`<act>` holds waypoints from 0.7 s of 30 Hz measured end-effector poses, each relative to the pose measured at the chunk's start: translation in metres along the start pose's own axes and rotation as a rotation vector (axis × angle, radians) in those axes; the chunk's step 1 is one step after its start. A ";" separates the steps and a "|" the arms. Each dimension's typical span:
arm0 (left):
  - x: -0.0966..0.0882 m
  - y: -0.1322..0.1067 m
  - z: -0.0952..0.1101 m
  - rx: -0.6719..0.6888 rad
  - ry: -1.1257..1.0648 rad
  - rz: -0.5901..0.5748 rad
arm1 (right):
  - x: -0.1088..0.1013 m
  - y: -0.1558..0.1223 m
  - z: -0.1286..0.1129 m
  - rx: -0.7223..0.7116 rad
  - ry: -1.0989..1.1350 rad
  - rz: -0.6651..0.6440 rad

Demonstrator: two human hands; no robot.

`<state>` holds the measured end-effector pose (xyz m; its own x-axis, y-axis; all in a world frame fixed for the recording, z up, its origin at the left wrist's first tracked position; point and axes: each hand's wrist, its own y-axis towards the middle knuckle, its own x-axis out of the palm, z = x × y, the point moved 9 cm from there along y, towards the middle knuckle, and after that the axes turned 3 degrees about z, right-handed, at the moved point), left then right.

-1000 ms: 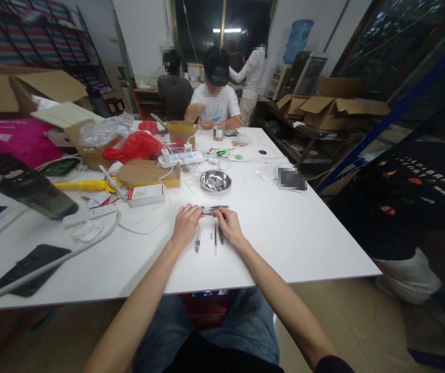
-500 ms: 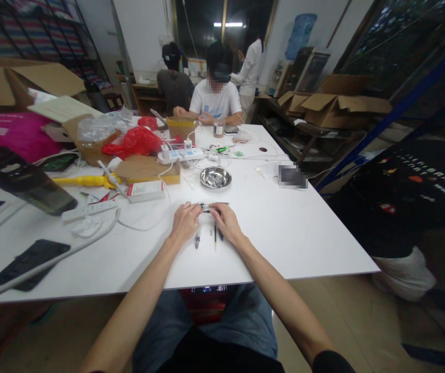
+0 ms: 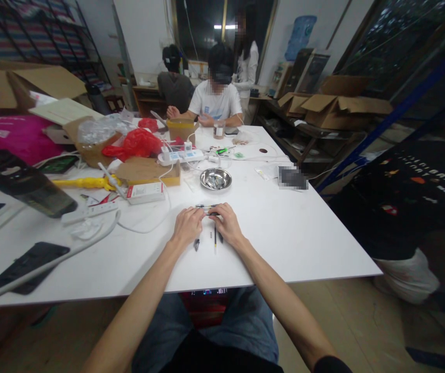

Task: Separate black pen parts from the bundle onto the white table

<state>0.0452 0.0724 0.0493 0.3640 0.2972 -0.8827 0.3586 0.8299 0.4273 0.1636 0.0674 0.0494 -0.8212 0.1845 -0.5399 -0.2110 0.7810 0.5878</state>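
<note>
Left hand (image 3: 188,226) and right hand (image 3: 226,223) – nearly closed – apparently pinch a pen (image 3: 207,213) (mostly hidden): likely light, stiff, slick; grip both ends.

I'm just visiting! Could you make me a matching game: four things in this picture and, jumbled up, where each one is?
Things
1. Metal bowl
2. Pen refill
3. Red plastic bag
4. Blue water jug

Places
A. Beside a white power strip
B. At the back of the room
C. On the table, beyond the left hand and right hand
D. Lying just left of a dark pen part

Right pairs: 1-C, 2-D, 3-A, 4-B
</note>
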 end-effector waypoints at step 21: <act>0.012 -0.002 -0.020 -0.129 0.006 -0.205 | -0.005 0.000 -0.007 -0.034 0.027 -0.025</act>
<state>0.0312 0.0837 0.0337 0.2894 0.1190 -0.9498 0.3115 0.9265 0.2110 0.1635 0.0625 0.0562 -0.8295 0.1489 -0.5383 -0.2489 0.7642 0.5950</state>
